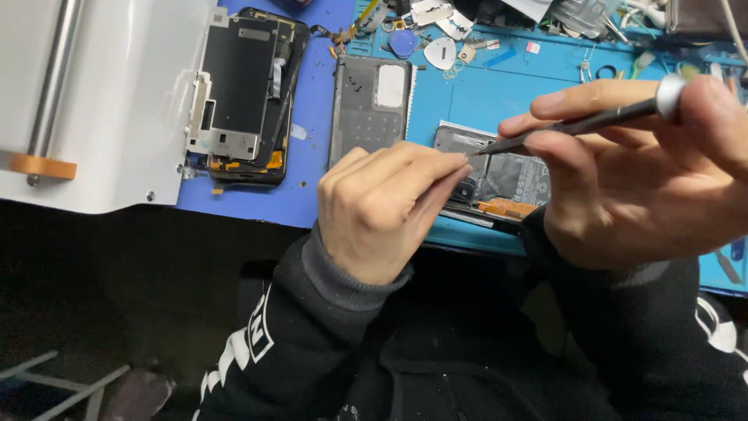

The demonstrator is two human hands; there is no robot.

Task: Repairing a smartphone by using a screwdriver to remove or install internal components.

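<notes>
My right hand (647, 175) grips a slim dark screwdriver (592, 121) with a silver cap, its tip pointing left and down toward my left fingertips. My left hand (386, 210) is closed, pinching thin metal tweezers (440, 199) right at the screwdriver tip. Under both hands lies an opened phone (499, 175) with its battery and an orange flex cable showing, mostly hidden by my hands.
A grey phone back cover (370, 109) lies on the blue mat (467, 93). Farther left sits a dismantled phone frame (245, 93) beside a white machine housing (117, 101). Picks, small parts and tools (440, 39) litter the mat's far edge.
</notes>
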